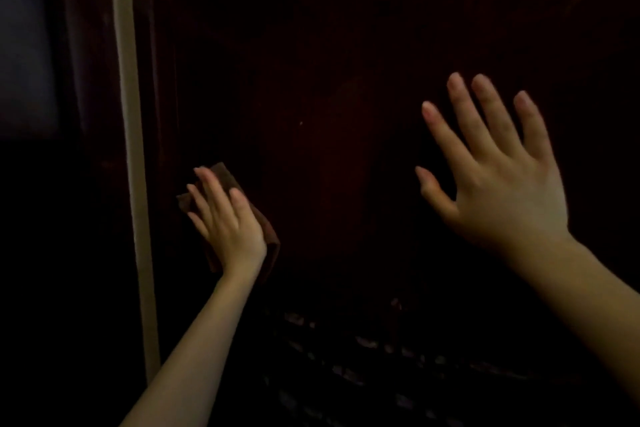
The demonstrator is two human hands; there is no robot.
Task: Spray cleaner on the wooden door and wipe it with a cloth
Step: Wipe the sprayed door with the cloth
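Right hand (498, 191) open-fingered before dark wooden door (329, 46); left hand (225, 222) flat, fingers straight, on brown cloth (272, 244).

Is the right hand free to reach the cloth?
Probably yes: the right hand is open and empty, with only bare door between it and the cloth, though the left hand covers most of it.

left hand (227, 222) reaches forward, fingers straight and pressed flat; right hand (502, 184) is raised, palm forward, fingers spread wide.
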